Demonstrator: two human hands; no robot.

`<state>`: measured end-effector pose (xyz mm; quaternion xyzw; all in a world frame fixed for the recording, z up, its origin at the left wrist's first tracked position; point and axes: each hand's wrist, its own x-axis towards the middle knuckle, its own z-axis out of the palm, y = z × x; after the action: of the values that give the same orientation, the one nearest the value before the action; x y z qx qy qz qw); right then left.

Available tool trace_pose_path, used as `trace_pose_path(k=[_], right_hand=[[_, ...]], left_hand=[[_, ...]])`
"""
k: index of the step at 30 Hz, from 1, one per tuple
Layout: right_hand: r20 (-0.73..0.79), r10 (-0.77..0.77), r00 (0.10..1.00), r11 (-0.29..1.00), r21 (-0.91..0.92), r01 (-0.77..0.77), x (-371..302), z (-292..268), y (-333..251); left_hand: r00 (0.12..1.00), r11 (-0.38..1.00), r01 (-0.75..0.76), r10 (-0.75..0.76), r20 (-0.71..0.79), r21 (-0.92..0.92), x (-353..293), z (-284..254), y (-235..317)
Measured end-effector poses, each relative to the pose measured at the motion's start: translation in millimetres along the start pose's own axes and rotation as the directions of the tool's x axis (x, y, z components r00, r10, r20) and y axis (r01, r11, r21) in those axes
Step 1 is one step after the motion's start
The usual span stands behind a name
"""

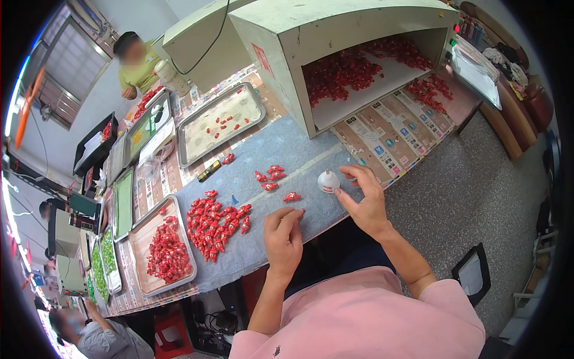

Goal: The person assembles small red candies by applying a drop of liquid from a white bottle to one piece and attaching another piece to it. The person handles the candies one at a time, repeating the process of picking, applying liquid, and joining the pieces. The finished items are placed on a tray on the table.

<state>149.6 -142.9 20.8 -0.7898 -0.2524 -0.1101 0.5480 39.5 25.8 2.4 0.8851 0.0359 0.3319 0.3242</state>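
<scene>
Squeeze bottle at right hand. Left of left hand: figurine pile on cloth, then loaded tray. Machine housing beyond right hand, more pieces inside.

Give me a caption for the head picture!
Right hand by a white bottle, left hand near a red piece.

The scene is viewed from the wearer's head, through the left of two fisheye cameras mounted side by side. The lens is directed downward and forward, and the worktable is seen obliquely from above, its near edge slanted up toward the right. The pink shirt is recorded nearest, at the lower edge; the left hand and right hand are framed close, near the centre. A window is covered farther off, upper left. Straight edges are bowed toward the dark, rounded rim.
</scene>
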Motion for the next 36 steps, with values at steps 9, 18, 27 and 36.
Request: trace_pose_path(k=[9, 18, 27, 36], right_hand=[[0.128, -0.065, 0.990, 0.997, -0.042, 0.071, 14.4, 14.9, 13.4], [0.180, -0.055, 0.982, 0.987, 0.158, 0.026, -11.1, 1.4, -15.8], [0.382, -0.083, 0.920, 0.971, 0.241, -0.013, -35.4, -10.2, -38.6], [0.227, 0.166, 0.960, 0.858, 0.447, -0.254, -47.4, -20.3, -36.1]], left_hand=[[0.980, 0.977, 0.194, -0.189, 0.061, -0.088, -0.6, -1.5, 4.1], [0.806, 0.305, 0.513, -0.492, 0.328, -0.802, -18.2, -20.4, 2.7], [0.709, -0.193, 0.518, -0.448, 0.545, -0.833, -26.5, -16.9, 9.3], [0.692, -0.275, 0.507, -0.435, 0.576, -0.817, -33.4, -17.6, 10.4]])
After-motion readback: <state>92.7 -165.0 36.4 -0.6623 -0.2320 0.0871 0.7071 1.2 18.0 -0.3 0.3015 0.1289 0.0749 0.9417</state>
